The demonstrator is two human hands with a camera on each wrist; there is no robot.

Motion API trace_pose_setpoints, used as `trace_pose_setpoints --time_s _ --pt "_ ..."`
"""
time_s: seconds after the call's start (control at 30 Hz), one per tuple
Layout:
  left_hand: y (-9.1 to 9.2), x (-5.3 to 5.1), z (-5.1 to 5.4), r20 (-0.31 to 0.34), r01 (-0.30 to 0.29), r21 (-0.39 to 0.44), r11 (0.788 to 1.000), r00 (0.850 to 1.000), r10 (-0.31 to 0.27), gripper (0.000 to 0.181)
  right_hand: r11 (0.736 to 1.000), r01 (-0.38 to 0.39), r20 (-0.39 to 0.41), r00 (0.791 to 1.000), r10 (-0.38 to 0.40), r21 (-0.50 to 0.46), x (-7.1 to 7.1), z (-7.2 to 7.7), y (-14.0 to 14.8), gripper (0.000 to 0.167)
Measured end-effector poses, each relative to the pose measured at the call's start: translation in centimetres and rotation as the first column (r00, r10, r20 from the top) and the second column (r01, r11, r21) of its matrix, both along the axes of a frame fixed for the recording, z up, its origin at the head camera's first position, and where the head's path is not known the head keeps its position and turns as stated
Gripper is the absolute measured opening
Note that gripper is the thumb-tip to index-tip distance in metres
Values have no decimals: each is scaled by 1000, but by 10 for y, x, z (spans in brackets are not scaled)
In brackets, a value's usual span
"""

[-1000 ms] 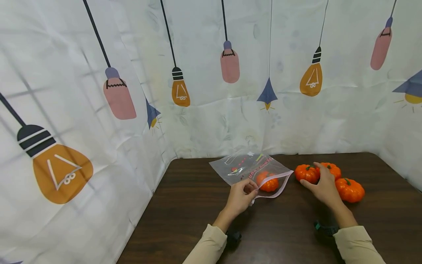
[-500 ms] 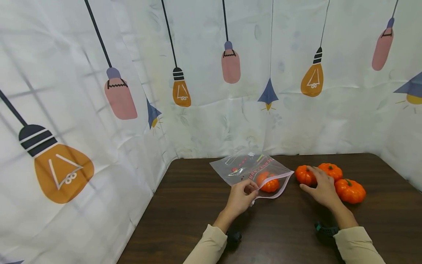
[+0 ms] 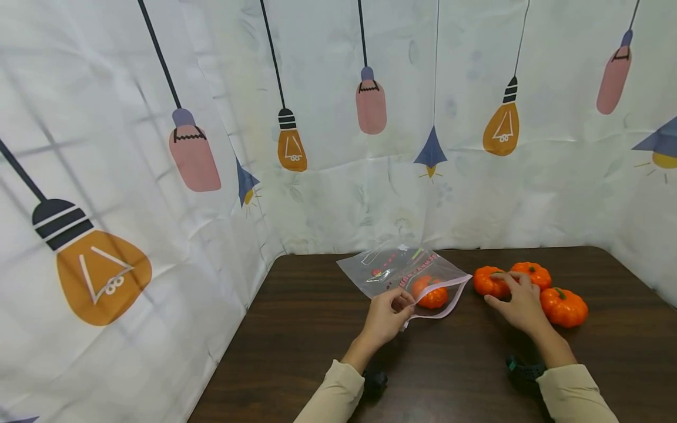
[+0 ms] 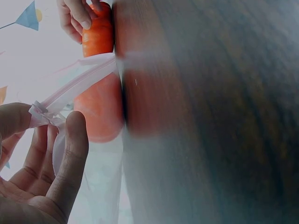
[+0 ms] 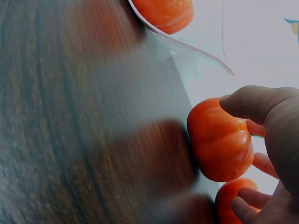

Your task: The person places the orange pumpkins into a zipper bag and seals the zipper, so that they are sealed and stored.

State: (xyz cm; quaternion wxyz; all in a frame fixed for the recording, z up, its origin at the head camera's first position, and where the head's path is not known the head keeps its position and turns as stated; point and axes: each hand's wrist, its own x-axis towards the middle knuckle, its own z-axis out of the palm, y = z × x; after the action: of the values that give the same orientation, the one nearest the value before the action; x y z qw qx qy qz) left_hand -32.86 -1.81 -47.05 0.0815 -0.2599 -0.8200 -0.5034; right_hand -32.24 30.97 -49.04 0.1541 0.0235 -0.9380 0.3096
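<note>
My left hand [image 3: 388, 314] pinches the pink zip edge of a clear zip bag [image 3: 365, 281] lying on the table. Inside the bag, near its raised mouth, sits one small orange pumpkin [image 3: 433, 298]. To the right, my right hand [image 3: 520, 304] grips another small pumpkin [image 3: 486, 286], which still rests on the table. In the right wrist view the thumb [image 5: 247, 102] touches that pumpkin [image 5: 217, 144], with fingers partly hidden behind it. Two more pumpkins lie beside this hand, one behind [image 3: 534, 273] and one to its right [image 3: 565, 308].
The dark wooden table [image 3: 449, 376] ends at a white curtain [image 3: 338, 200] printed with lamps, behind and at the left. A black object [image 3: 375, 379] shows under the left wrist and a dark band [image 3: 526, 369] at the right wrist.
My right hand's fingers have shifted and drawn in on the nearest pumpkin, which stays on the table. The left hand keeps its pinch on the bag, unmoved.
</note>
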Motion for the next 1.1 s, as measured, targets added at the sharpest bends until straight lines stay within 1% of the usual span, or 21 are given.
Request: trace_pose_setpoints --time_s 0.1,0.23,0.33,0.47,0.7,0.83,0.93,1.0,1.1 --pt "-1 0 0 6 5 1 1000 1000 -5 4 999 -30 -6 1000 30 -20 0 0 -1 58" --pt "0 0 0 11 6 11 1000 1000 -6 5 998 -52 15 998 53 -43 0 1 -1 60" --pt "0 0 0 10 2 16 1000 1000 -2 9 997 -52 35 998 54 -48 0 0 0 59" --pt "-1 0 0 15 3 19 1000 1000 -3 9 997 -54 32 998 56 -61 0 -2 -1 56" --pt "-1 0 -1 -2 -7 14 1000 1000 7 10 997 -39 26 999 41 -62 0 -1 -2 54" --pt "0 0 1 3 -17 8 1000 1000 17 9 998 0 40 999 2 -63 1 0 -2 63" --pt "0 0 1 9 -15 3 1000 1000 15 8 997 30 73 997 -25 -65 2 0 -1 75" --pt "0 1 1 15 -13 3 1000 1000 13 8 997 30 94 995 -23 -69 2 0 0 81" --pt "0 0 1 14 -12 0 1000 1000 12 8 998 1 103 995 6 -66 1 1 2 89"
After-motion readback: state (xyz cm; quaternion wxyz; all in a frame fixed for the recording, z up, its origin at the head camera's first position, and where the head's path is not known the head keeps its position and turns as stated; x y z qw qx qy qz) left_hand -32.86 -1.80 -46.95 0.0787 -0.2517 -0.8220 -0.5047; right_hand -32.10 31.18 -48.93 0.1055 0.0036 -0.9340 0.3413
